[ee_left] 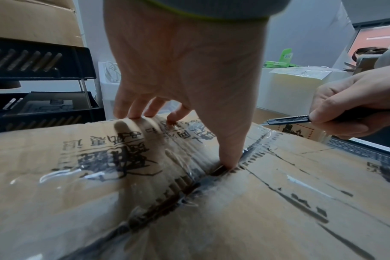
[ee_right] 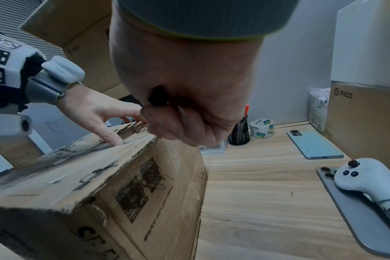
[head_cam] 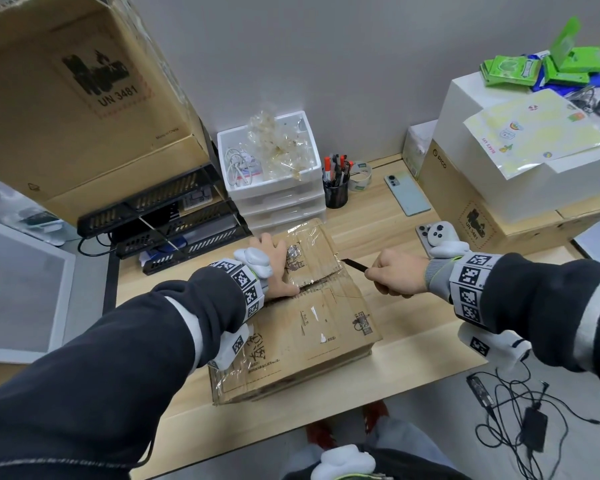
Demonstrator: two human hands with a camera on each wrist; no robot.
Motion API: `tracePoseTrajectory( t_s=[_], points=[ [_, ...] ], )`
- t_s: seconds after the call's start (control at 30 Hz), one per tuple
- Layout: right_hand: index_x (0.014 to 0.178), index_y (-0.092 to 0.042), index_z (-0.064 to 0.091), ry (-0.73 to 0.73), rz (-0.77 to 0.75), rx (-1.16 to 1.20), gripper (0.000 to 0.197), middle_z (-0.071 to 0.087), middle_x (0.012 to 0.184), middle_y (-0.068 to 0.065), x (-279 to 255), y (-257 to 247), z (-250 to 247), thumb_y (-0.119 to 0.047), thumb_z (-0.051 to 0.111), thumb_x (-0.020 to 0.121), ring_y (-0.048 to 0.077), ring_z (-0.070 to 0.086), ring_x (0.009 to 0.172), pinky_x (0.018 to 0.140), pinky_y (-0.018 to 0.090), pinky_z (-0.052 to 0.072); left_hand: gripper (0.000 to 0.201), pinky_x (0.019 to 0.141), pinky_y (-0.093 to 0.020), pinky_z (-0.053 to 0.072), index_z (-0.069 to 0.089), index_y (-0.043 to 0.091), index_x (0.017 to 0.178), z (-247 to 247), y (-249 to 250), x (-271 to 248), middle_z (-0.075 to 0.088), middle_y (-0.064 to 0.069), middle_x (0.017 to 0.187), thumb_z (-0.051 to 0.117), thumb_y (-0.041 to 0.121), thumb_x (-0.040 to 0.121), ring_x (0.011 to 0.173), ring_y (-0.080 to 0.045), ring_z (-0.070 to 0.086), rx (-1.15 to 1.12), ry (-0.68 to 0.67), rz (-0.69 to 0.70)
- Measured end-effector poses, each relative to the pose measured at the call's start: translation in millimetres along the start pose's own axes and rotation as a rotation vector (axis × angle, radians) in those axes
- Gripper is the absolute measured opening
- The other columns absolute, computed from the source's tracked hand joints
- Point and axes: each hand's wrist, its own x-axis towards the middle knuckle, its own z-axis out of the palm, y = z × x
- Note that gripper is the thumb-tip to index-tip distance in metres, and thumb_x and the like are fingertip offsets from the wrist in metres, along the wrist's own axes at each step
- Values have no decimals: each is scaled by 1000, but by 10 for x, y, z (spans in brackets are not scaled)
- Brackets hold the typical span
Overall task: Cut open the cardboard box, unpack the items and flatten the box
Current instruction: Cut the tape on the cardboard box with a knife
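Note:
A taped brown cardboard box (head_cam: 326, 327) lies flat on the wooden desk (head_cam: 406, 317), its two top flaps meeting at a middle seam (ee_left: 189, 186). My left hand (head_cam: 274, 268) rests flat on the far flap, fingertips (ee_left: 131, 112) near its far edge and thumb tip (ee_left: 227, 158) pushed into the seam. My right hand (head_cam: 395, 275) grips a dark utility knife (head_cam: 355, 264), whose blade points left at the right end of the seam. The right wrist view shows only the knife's butt (ee_right: 158, 98) in my fist (ee_right: 189, 105), beside the box's side wall (ee_right: 122, 184).
Behind the box stand black letter trays (head_cam: 174, 216), a white drawer unit (head_cam: 278, 188), a pen cup (head_cam: 336, 192) and a tape roll (head_cam: 361, 176). A phone (head_cam: 407, 194), a white controller (head_cam: 437, 233) and stacked PICO boxes (head_cam: 465, 202) sit right. Cables (head_cam: 520, 427) lie on the floor.

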Motion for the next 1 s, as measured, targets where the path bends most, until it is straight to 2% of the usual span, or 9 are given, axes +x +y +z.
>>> tracePoseTrajectory(
  t_s=[0.27, 0.43, 0.6, 0.8, 1.0],
  points=[
    [53, -11, 55, 4, 13, -55, 45, 50, 44, 1, -62, -26, -1, -27, 45, 94, 15, 41, 31, 43, 19, 38, 82, 71, -34, 41, 46, 14, 121, -28, 34, -19, 49, -10, 120, 62, 76, 71, 90, -22, 41, 31, -20, -27],
    [55, -10, 55, -3, 13, -61, 44, 50, 45, 2, -103, -9, 10, -27, 45, 94, 17, 42, 35, 43, 20, 39, 82, 70, -34, 39, 46, 13, 122, -48, 62, -4, 48, -10, 122, 62, 76, 72, 92, -22, 42, 48, -34, -39],
    [54, -11, 54, -26, 22, -72, 43, 46, 38, -4, -166, 35, 28, -26, 44, 94, 17, 40, 34, 43, 19, 37, 82, 71, -34, 38, 46, 13, 122, -42, 71, 2, 48, -11, 122, 60, 76, 73, 99, -24, 49, 68, -46, -35],
    [56, -10, 55, -42, 11, -73, 42, 49, 45, 2, -217, 107, 53, -27, 44, 93, 18, 41, 34, 42, 19, 37, 79, 71, -34, 37, 46, 14, 121, -40, 72, 5, 47, -10, 120, 58, 76, 74, 97, -24, 47, 82, -49, -37],
    [58, -11, 55, -122, 35, -87, 41, 48, 48, 5, -242, 217, 81, -28, 44, 94, 18, 40, 36, 42, 19, 35, 77, 69, -35, 37, 47, 14, 119, -38, 73, 3, 46, -10, 119, 59, 75, 73, 91, -23, 42, 75, -37, -42]
  ],
)
